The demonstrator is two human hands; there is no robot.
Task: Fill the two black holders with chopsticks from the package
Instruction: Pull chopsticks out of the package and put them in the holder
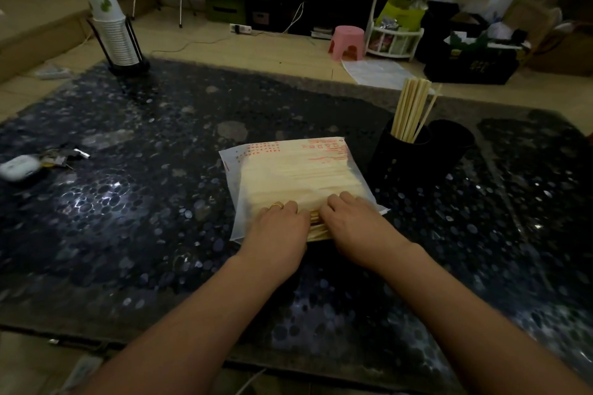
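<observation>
Both hands are down at the near, open end of the package (298,176), which lies flat in the middle of the dark speckled worktop (128,202). Left hand (278,234) presses palm-down on the wrapper edge, fingers curled over; right hand (353,228) sits just beside it, fingers bent onto the plastic. Between them some chopstick ends (316,228) poke out. Can't really tell if either hand has pinched any sticks yet or is just pinning the bag.

Handling-wise, my guess: the sticks are light, stiff and smooth, so they'll slide and fan out if grabbed loosely. The wrapper looks thin and floppy, no good to lift by. Better to hold the bag down with one hand and pull a bunch out by the exposed ends.

Just right of the package stand the two holders: the nearer black holder (402,160) already has a handful standing in it, the farther black holder (452,141) looks empty from here.
</observation>
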